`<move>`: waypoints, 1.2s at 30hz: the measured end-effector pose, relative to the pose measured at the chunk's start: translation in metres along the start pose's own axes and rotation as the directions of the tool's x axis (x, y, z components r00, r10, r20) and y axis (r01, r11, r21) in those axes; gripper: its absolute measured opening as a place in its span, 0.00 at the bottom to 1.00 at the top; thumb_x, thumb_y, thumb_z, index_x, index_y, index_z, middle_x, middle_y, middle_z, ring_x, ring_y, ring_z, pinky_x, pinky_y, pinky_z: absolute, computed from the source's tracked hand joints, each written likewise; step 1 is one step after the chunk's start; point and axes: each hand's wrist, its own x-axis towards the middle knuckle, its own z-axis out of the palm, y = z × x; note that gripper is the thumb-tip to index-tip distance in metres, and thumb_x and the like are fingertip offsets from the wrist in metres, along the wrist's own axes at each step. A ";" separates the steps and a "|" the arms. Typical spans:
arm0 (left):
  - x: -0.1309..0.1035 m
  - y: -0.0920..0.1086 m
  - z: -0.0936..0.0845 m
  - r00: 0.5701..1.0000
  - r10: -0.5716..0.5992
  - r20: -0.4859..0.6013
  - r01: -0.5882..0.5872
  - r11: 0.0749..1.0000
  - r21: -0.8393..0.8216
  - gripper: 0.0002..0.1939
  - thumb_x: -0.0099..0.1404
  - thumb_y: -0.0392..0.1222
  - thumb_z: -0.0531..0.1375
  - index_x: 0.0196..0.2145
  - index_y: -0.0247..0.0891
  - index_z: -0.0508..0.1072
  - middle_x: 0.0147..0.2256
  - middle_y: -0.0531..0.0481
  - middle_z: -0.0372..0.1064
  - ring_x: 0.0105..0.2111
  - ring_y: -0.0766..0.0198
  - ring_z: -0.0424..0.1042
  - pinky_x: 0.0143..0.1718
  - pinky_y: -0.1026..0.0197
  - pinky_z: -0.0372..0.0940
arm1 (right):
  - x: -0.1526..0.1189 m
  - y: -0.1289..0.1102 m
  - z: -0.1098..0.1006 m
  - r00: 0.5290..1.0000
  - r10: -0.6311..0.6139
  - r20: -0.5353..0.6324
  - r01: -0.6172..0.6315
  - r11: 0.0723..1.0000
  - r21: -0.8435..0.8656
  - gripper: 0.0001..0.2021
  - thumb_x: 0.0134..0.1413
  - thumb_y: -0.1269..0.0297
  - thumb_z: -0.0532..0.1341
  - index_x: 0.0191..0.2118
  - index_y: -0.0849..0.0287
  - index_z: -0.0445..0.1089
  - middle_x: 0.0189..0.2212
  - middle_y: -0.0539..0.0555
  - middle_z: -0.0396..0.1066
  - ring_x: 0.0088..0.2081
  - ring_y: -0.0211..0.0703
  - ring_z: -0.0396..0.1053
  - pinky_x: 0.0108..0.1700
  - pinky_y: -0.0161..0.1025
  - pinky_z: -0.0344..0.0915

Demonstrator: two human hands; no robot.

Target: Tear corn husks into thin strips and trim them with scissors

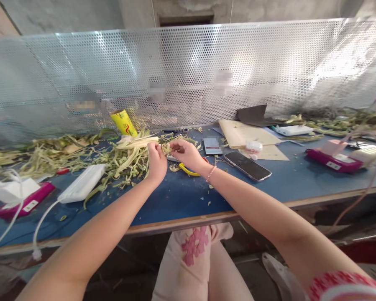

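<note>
My left hand (pixel 157 164) is closed at the right edge of a heap of pale green plant strips (pixel 128 161), with its fingertips near those of my right hand (pixel 185 154). Between the two hands is a small pale yellow-green plant piece (pixel 166 149), pinched by the fingers of both. Wider pale stalks (pixel 137 142) lie on top of the heap just behind my left hand. Under my right hand is a tool with yellow and red handles (pixel 188 170), partly hidden.
A yellow tube (pixel 124 122) leans behind the heap. Right of my hands lie a black phone (pixel 248 166), brown paper (pixel 250 136) and a magenta power strip (pixel 333 161). On the left are a white power bank (pixel 83 184) and another magenta strip (pixel 45 193). A perforated metal screen (pixel 190 75) stands behind.
</note>
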 end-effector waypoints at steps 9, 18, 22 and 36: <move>0.000 -0.001 0.002 0.999 -0.040 -0.037 0.039 0.999 -0.019 0.04 0.64 0.41 0.48 0.31 0.40 0.56 0.26 0.54 0.55 0.26 0.66 0.59 0.31 0.61 0.57 | -0.003 -0.002 0.007 0.999 0.038 -0.013 -0.037 0.996 0.081 0.09 0.41 0.74 0.59 0.33 0.60 0.66 0.34 0.52 0.70 0.34 0.34 0.69 0.42 0.36 0.67; -0.002 0.001 0.003 0.997 -0.069 -0.033 0.069 0.998 -0.001 0.04 0.63 0.38 0.48 0.30 0.40 0.55 0.25 0.54 0.54 0.25 0.66 0.59 0.29 0.61 0.56 | -0.005 -0.004 0.008 0.996 -0.091 -0.018 0.089 0.992 -0.084 0.10 0.42 0.76 0.56 0.33 0.60 0.67 0.33 0.52 0.69 0.34 0.34 0.67 0.38 0.35 0.66; -0.003 0.005 0.002 0.988 -0.152 0.020 0.153 0.986 -0.065 0.04 0.63 0.38 0.48 0.30 0.40 0.55 0.25 0.55 0.53 0.22 0.68 0.57 0.25 0.63 0.55 | -0.005 -0.004 0.006 0.992 -0.124 -0.029 0.119 0.986 -0.115 0.09 0.41 0.77 0.55 0.31 0.59 0.66 0.32 0.51 0.68 0.34 0.34 0.66 0.38 0.35 0.66; -0.007 0.030 0.008 0.841 -0.483 0.243 0.521 0.603 -0.605 0.08 0.63 0.31 0.46 0.27 0.40 0.54 0.17 0.61 0.51 0.13 0.75 0.51 0.16 0.70 0.49 | -0.008 -0.005 0.005 0.978 -0.193 -0.081 0.177 0.968 -0.177 0.04 0.43 0.75 0.59 0.25 0.59 0.65 0.29 0.50 0.64 0.32 0.36 0.65 0.37 0.37 0.66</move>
